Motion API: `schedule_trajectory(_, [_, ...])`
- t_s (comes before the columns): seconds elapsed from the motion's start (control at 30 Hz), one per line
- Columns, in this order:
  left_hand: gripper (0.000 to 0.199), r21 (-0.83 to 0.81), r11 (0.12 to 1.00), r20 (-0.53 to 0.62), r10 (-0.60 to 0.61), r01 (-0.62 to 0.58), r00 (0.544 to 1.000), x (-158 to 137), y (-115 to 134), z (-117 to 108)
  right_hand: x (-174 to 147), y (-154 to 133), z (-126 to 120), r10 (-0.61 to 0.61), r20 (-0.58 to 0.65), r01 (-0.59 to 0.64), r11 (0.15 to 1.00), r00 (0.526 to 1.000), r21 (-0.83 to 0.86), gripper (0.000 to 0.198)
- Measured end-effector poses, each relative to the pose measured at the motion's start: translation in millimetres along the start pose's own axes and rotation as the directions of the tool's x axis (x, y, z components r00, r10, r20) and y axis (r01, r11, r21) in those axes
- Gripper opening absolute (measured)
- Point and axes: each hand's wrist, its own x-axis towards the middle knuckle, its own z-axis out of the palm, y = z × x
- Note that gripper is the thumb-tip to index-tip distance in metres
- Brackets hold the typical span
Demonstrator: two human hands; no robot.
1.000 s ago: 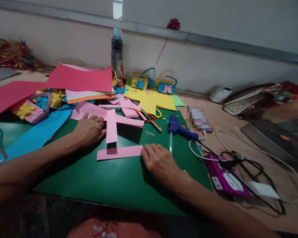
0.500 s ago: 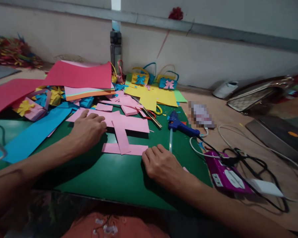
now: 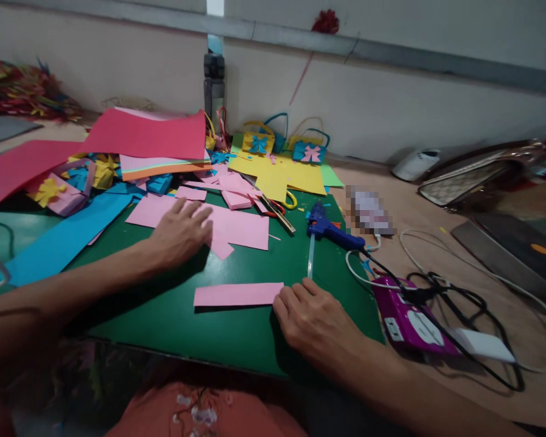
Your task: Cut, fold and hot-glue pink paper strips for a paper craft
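A pink paper strip (image 3: 236, 294) lies near the front of the green board (image 3: 155, 315). My right hand (image 3: 312, 318) pinches its right end, fingers curled. My left hand (image 3: 182, 233) rests over a larger pink paper piece (image 3: 246, 227), its fingers stretched out and slightly apart. Part of another pink strip (image 3: 221, 247) shows just right of my left fingertips, the rest covered by the hand. Behind the large piece are pink offcuts (image 3: 234, 182), a cutter knife (image 3: 277, 212) and scissors with a yellow handle loop (image 3: 292, 200).
A blue glue gun (image 3: 327, 227) with a clear stick lies on the right. Beside the board sit a purple power strip (image 3: 412, 321) and tangled cables. Red sheets (image 3: 145, 136), a blue strip (image 3: 68, 237) and small paper baskets (image 3: 258, 142) fill the back and left.
My right hand has drawn the narrow pink strip toward me and rightward. My left hand moved right with the other strip, which no longer lies across the narrow one.
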Motion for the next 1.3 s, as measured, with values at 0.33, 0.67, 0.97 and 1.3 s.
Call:
schedule_trajectory(0.33, [0.019,-0.296,0.897,-0.226,0.269,-0.329,0.936,-22,67,-43,7,-6,-9,0.063,-0.045,-0.057,0.992,0.997,0.114,0.012])
schedule_trajectory(0.67, [0.028,-0.391,0.869,-0.214,0.237,-0.305,0.948,-21,68,-23,1,-3,0,0.259,-0.184,-0.161,0.891,0.948,0.424,0.026])
schedule_trajectory(0.97, [0.025,-0.490,0.825,-0.139,0.244,-0.281,0.960,-29,68,-22,0,-7,14,0.300,-0.137,-0.171,0.801,0.944,0.573,0.028])
schedule_trajectory(1.3, [0.019,-0.663,0.748,0.027,0.064,-0.030,0.998,-29,70,-26,3,-2,15,0.361,-0.067,-0.233,0.722,0.930,0.652,0.023])
